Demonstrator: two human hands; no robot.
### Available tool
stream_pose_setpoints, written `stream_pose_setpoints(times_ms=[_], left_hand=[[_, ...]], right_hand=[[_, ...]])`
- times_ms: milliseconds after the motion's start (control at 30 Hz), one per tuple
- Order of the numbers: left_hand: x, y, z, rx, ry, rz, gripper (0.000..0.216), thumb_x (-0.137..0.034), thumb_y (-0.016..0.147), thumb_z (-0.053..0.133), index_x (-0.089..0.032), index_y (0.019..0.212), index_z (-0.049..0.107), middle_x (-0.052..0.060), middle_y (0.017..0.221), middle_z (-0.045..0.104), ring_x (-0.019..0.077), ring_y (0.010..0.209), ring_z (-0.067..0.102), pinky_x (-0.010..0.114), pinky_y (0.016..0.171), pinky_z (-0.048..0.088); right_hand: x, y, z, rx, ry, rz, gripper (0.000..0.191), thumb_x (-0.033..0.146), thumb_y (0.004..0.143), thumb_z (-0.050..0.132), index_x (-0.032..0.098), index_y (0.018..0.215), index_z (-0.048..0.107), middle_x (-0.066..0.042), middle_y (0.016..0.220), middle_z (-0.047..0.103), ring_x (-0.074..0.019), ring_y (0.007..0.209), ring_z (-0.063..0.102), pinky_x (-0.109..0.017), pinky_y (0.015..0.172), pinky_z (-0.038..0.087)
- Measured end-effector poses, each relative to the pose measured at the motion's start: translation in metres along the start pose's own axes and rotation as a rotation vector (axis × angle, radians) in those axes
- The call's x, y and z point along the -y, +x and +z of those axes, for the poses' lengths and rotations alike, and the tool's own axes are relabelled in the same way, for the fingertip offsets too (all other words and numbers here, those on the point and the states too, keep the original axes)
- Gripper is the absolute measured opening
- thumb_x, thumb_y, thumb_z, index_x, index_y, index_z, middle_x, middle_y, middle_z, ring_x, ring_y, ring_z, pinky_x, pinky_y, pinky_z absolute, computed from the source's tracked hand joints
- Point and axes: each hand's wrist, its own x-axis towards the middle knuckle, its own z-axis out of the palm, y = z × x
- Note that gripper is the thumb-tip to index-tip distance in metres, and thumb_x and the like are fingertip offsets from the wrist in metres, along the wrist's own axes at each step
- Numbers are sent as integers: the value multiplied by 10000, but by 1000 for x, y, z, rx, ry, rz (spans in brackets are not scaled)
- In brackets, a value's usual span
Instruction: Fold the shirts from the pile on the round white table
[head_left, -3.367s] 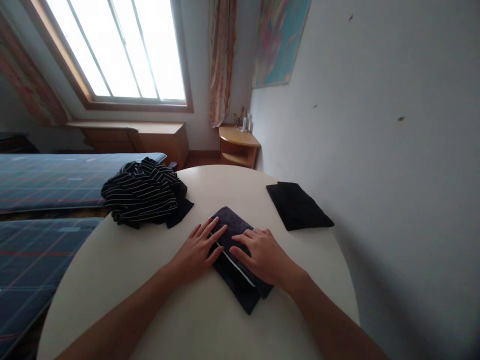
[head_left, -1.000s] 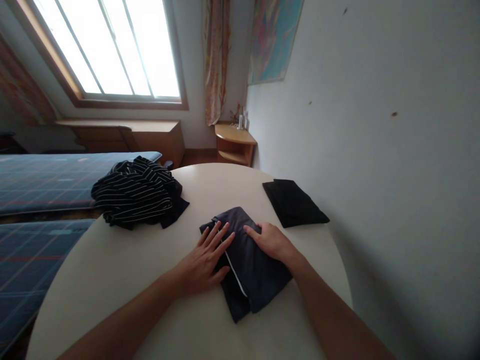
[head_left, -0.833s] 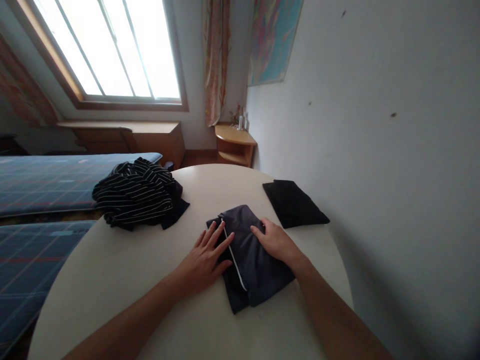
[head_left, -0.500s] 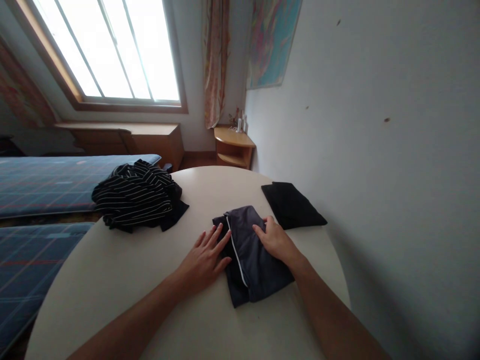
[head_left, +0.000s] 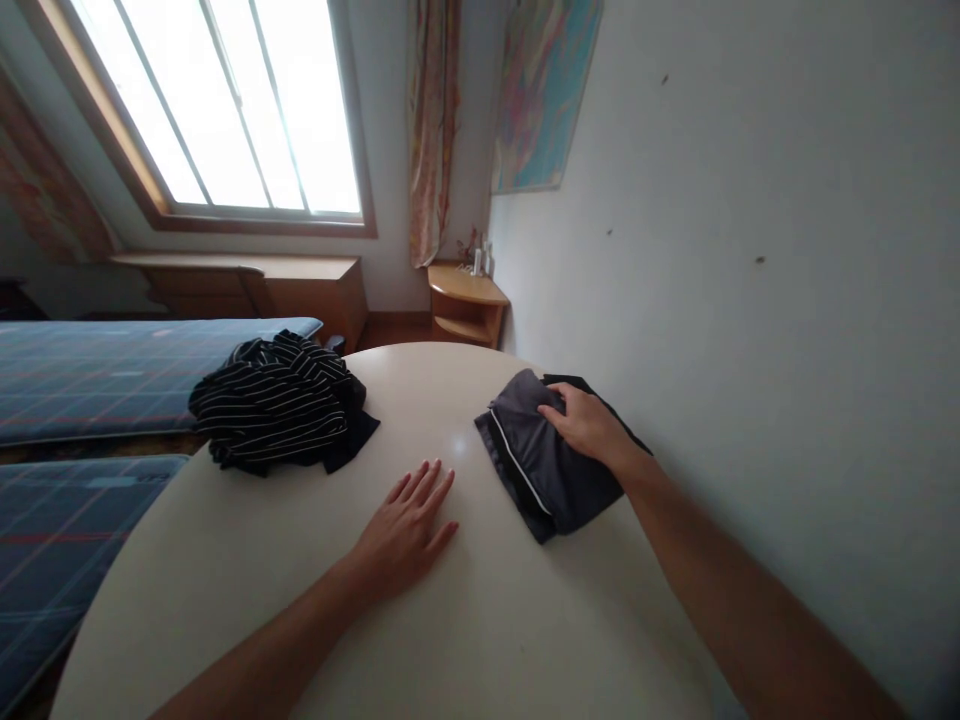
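My right hand (head_left: 589, 425) grips a folded dark grey garment (head_left: 525, 440) with a white stripe and a black panel along its left side. What kind of garment it is, I cannot tell. It partly covers a folded black cloth (head_left: 579, 382), of which only the far edge shows. Flat on the white round table (head_left: 420, 640) lies my left hand (head_left: 409, 525), fingers spread and holding nothing, to the left of the grey garment.
A crumpled heap of black clothing with white stripes (head_left: 274, 405) lies at the table's left. Blue plaid mattresses (head_left: 112, 370) stand beyond it. A white wall (head_left: 787, 400) runs close along the right. A small wooden corner shelf (head_left: 469, 290) stands behind the table.
My right hand has carried the grey garment right and away from me, over the black cloth. My left hand has come off the garment and rests on the table. The view has tilted slightly.
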Motion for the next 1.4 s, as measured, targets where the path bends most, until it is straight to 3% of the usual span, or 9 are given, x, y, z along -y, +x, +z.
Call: stream_pose_setpoints(times_ms=[267,433,533,700,833,967,1233,1400], left_hand=[[-2,1,-3,9,-14,6,647,-558,1017,293,-242,1575,212,87,1629,174,262,1502,155,481,1211,234],[-1,1,-1,1,-10,3,648,-557,1014,313,-249,1575,212,80,1630,174,258,1503,152,474,1214,226],[-1,1,-1,3,-10,-4,647,-555,1014,313,-257,1577,198,73,1633,165,255,1504,147,467,1215,227],[-2,2,-3,28,-10,-11,646,-548,1018,304,-251,1580,187,74,1635,154,256,1505,138,473,1215,227],[-1,2,-3,19,-11,1,644,-547,1017,312,-252,1578,194,74,1633,161,253,1505,139,471,1218,220],[-1,2,-2,18,-13,3,645,-546,1017,309,-252,1579,193,81,1631,167,263,1505,141,485,1209,239],[0,1,-1,-6,-5,8,640,-553,1016,306,-263,1576,203,75,1630,180,259,1503,157,481,1212,229],[0,1,-2,14,-3,7,641,-558,1016,295,-261,1576,203,71,1634,173,253,1506,141,470,1214,228]], right_hand=[[-7,52,-42,-41,-67,-70,423,329,914,609,159,1301,604,-138,1256,673,-272,1152,627,-349,997,448],[-42,85,-63,-91,-21,-55,446,353,890,643,144,1284,628,-131,1219,692,-258,1090,654,-332,948,480],[-81,95,-56,-81,11,30,466,354,870,669,121,1272,636,-148,1225,688,-265,1101,652,-325,948,483],[-144,81,-16,17,47,258,456,317,901,618,82,1292,614,-184,1310,634,-261,1178,616,-312,993,457],[-168,65,8,58,56,354,478,348,956,528,77,1349,560,-189,1238,674,-241,1102,658,-313,944,484],[-171,62,17,57,-10,409,556,454,977,459,93,1396,513,-214,1272,647,-281,1153,634,-367,969,467],[-158,61,13,126,-207,495,651,637,934,387,138,1273,630,-252,1249,634,-395,1189,584,-541,987,424],[-121,59,25,110,-157,429,775,726,923,215,237,1474,455,-193,1522,399,-415,1377,382,-640,1072,310]])
